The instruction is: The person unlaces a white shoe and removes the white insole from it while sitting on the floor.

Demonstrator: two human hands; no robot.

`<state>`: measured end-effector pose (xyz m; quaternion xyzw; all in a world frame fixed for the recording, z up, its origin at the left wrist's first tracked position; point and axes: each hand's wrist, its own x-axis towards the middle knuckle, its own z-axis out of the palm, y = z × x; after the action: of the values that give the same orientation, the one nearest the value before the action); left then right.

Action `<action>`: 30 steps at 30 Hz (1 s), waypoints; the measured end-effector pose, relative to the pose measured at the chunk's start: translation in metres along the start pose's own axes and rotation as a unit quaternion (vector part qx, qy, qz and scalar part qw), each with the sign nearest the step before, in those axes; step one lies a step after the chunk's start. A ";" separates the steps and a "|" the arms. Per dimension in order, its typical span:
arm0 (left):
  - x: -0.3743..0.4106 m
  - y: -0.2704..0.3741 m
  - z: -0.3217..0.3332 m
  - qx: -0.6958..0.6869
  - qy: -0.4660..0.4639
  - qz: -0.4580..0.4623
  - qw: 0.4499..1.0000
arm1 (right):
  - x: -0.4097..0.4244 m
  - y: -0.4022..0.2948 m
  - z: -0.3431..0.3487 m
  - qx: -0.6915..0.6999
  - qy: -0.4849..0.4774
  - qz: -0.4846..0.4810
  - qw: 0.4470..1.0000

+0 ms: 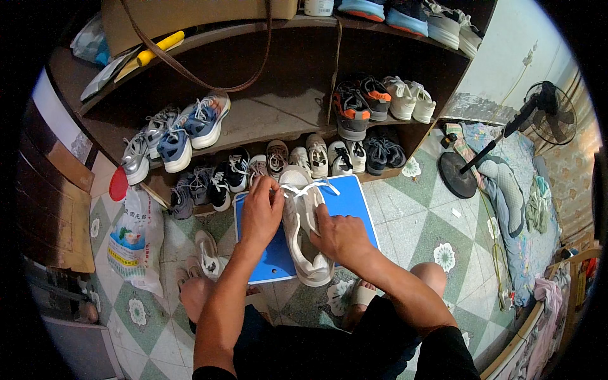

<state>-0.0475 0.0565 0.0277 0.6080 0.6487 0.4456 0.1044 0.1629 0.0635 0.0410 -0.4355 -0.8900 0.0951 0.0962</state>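
A white sneaker [295,232] lies before me on a blue board [271,266], toe pointing away and heel toward me. Its white shoelace [328,184] crosses the upper near the toe, with a loose end hanging to the right. My left hand [262,211] is beside the toe, fingertips pinched on the lace at its left. On the other side, my right hand [343,237] grips the right edge of the sneaker's opening; some of its fingers are hidden. A similar pale shoe [207,251] rests on the floor, left of the board.
A dark wooden shoe rack [285,111] stands ahead, holding several pairs of shoes. A printed plastic bag [134,242] sits on the tiled floor at left. To the right are a black pedestal fan [458,175] and a floral mattress [515,266]. A brown strap [199,78] hangs across the rack.
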 end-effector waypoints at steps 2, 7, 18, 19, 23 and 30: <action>-0.002 -0.001 0.000 -0.006 -0.012 -0.016 1.000 | 0.000 0.000 0.000 -0.001 0.000 0.002 1.000; -0.008 -0.010 0.006 -0.018 -0.033 -0.028 0.999 | -0.001 0.000 0.000 -0.003 0.010 -0.002 1.000; -0.001 -0.013 0.007 -0.019 -0.028 -0.008 0.999 | 0.000 -0.001 -0.001 -0.004 -0.008 0.005 1.000; 0.000 -0.011 0.005 0.009 -0.023 0.000 1.000 | 0.000 -0.001 -0.002 -0.005 -0.010 0.007 1.000; 0.002 -0.004 -0.005 0.126 0.001 0.025 0.992 | 0.000 -0.003 -0.006 -0.001 -0.017 0.011 1.000; -0.002 -0.017 0.007 -0.056 -0.044 -0.072 0.995 | 0.001 -0.005 -0.006 -0.009 -0.016 0.010 1.000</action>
<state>-0.0546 0.0604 0.0110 0.5723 0.6594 0.4455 0.1983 0.1602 0.0617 0.0478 -0.4439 -0.8876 0.0954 0.0769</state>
